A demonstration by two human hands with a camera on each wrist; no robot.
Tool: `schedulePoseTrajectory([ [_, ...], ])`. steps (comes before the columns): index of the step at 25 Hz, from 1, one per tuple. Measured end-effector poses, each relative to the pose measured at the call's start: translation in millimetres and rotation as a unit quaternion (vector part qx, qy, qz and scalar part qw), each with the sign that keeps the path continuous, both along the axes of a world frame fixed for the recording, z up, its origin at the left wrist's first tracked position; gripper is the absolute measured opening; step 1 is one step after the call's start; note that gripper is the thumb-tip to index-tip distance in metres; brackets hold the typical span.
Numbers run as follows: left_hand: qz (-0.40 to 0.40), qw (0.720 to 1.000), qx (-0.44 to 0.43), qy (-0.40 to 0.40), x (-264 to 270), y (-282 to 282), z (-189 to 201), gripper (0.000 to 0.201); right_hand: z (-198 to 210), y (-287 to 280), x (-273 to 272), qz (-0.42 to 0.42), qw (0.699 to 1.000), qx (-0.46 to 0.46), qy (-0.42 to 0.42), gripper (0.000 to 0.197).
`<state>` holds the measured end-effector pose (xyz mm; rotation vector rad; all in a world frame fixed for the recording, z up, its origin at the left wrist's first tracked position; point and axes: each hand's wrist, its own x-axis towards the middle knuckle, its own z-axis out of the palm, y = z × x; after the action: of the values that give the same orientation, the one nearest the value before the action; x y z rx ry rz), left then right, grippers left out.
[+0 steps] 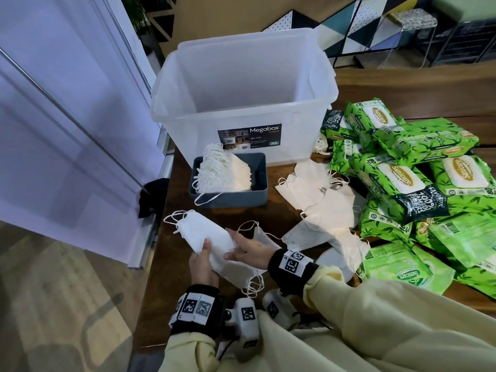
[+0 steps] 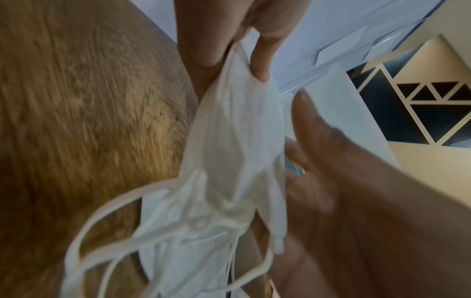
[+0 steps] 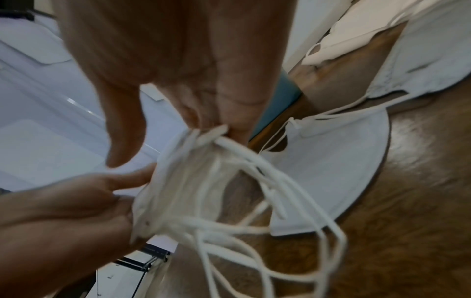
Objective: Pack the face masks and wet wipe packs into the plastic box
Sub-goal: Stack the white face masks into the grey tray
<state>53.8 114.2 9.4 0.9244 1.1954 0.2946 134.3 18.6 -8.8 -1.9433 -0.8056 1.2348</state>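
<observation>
1. Head view only: clear plastic storage box on brown wooden table, grey tray of masks in front, green wet wipe packs at right.
2. Left hand and right hand both pinching small stack of white folded face masks above table edge.
3. Wrist views only: fingers curled into the stack, ear loops dangling.

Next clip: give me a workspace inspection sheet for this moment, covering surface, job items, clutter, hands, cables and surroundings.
Surface: dark wooden table.
Job's things: clear plastic box, nothing seen inside; loose face masks on the table; green wet wipe packs piled at the right.
Clutter: grey tray holding stacked masks in front of the box.
Hands: left hand and right hand both hold a small mask bundle.
Cables: thin black cable near the left sleeve.
Surroundings: white sliding door at the left, patterned wall behind.
</observation>
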Motion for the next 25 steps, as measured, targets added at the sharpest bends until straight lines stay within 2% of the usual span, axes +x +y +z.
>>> schedulePoseTrajectory([
  [3, 0.025, 1.0, 0.005, 0.012, -3, 10, 1, 0.047, 7, -15, 3, 0.057, 0.998, 0.003, -0.018, 0.089],
  [5, 0.039, 0.999, 0.008, 0.007, -4, 16, 0, 0.047, 9, -24, 1, 0.109, 0.991, -0.001, -0.082, 0.088],
  [7, 0.054, 0.999, 0.005, -0.009, -3, 16, 2, 0.047, 9, -26, -3, 0.114, 0.986, -0.015, -0.12, 0.085],
  [9, 0.065, 0.998, -0.002, -0.024, -2, 12, 4, 0.046, 4, -23, -4, 0.076, 0.988, -0.016, -0.135, 0.082],
  [13, 0.076, 0.995, -0.005, -0.058, 0, 7, 5, 0.044, -6, -19, -7, -0.019, 0.991, 0.002, -0.133, 0.055],
  [15, 0.084, 0.994, 0.001, -0.07, 2, 6, 6, 0.044, -7, -17, -10, -0.024, 0.99, 0.003, -0.138, 0.05],
  [19, 0.091, 0.993, 0.013, -0.077, 2, 4, 5, 0.044, -5, -15, -14, -0.001, 0.991, -0.016, -0.129, 0.055],
  [22, 0.081, 0.994, 0.019, -0.077, -1, 2, 6, 0.044, -4, -24, -8, -0.021, 0.99, 0.001, -0.14, 0.048],
  [25, 0.086, 0.993, 0.032, -0.068, -4, 5, 6, 0.045, -9, -54, 7, -0.109, 0.991, 0.041, -0.068, 0.034],
])
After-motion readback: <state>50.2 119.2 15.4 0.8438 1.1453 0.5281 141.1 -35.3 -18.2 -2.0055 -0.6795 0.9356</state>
